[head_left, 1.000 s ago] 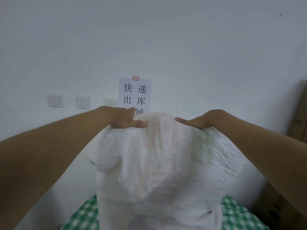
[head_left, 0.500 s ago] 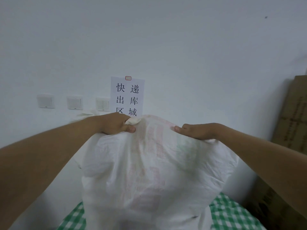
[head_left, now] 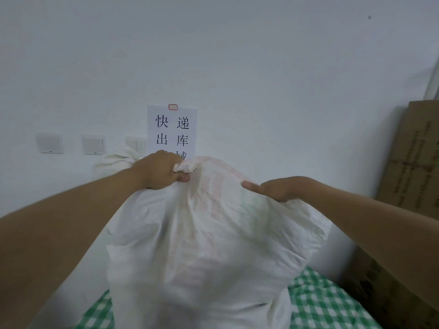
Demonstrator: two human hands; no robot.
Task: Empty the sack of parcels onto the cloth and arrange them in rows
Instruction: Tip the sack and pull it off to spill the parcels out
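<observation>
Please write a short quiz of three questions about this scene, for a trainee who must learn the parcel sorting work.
1. True or false: the left hand grips a bunched corner of the white sack.
2. What lies under the sack?
A. a bare wooden floor
B. a green checked cloth
C. a blue plastic tray
3. Fill the gap: the cardboard boxes stand at the ____ side of the view, against the wall.

Key
1. True. The left hand's fingers curl round gathered fabric, and the right hand also holds the sack's top edge.
2. B.
3. Right. No parcels can be seen outside the sack.
</observation>
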